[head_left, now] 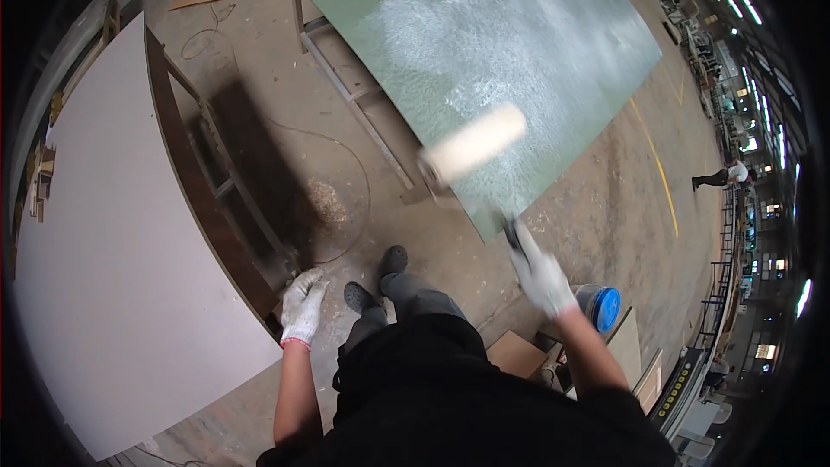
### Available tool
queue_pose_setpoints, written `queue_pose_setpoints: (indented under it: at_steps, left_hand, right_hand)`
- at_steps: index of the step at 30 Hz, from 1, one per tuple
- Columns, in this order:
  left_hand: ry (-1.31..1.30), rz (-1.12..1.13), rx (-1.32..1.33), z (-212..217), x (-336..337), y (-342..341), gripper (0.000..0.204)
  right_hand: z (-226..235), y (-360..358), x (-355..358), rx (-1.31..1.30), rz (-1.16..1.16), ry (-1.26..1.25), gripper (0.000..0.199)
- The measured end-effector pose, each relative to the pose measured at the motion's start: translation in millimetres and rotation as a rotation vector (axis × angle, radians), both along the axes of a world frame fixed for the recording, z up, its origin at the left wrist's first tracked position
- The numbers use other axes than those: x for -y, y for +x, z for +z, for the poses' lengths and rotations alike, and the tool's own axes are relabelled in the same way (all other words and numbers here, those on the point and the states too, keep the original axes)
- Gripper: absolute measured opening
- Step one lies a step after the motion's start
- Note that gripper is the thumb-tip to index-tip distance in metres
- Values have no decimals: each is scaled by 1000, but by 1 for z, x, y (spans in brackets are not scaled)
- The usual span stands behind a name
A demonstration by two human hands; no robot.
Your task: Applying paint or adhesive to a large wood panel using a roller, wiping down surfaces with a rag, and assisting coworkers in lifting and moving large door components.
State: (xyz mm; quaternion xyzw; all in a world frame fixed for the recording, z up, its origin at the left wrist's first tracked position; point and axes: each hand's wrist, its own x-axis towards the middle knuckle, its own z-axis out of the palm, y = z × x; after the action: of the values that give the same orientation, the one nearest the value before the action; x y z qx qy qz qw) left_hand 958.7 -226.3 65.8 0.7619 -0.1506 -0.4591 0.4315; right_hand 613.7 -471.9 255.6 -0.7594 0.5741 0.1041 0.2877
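My right hand point(542, 277), in a white knit glove, is closed round the dark handle of a paint roller point(477, 145). The roller's pale sleeve is blurred by motion over the near end of a green panel point(398, 60). White wet-looking streaks cover much of the panel, thicker in patches. My left hand point(303, 304), gloved the same way, holds nothing that I can see. Its fingers are loosely bent with the thumb apart, beside the near corner of a large pale board point(112, 233).
Metal frames point(356, 104) support the panel. A cable point(367, 177) loops across the concrete floor near a pile of shavings point(325, 201). At my right stand a blue-lidded bucket point(608, 308) and a brown cardboard piece point(516, 353). Another person point(726, 176) is far right.
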Motion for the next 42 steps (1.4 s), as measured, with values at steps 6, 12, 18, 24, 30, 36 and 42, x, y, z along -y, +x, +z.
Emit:
queue_pose_setpoints:
  at_steps: [6, 12, 18, 24, 30, 36, 42]
  left_hand:
    - [143, -15, -109, -31, 28, 6, 38]
    - [267, -121, 122, -73, 43, 37, 40]
    - [229, 332, -146, -118, 14, 73, 29]
    - [40, 800, -566, -116, 33, 103, 12]
    - [123, 799, -535, -145, 80, 165, 11]
    - [45, 666, -666, -146, 117, 198, 20]
    - [76, 699, -732, -128, 130, 191, 10]
  right_hand:
    - [18, -65, -48, 26, -53, -23, 63]
    - [1, 36, 46, 42, 20, -47, 63]
    - [-7, 138, 116, 169, 86, -162, 63]
    - [-20, 257, 210, 83, 204, -146, 66]
    - [-51, 426, 351, 158, 372, -303, 66]
    - [-30, 444, 338, 126, 260, -123, 70]
    - [22, 213, 175, -12, 202, -39, 78]
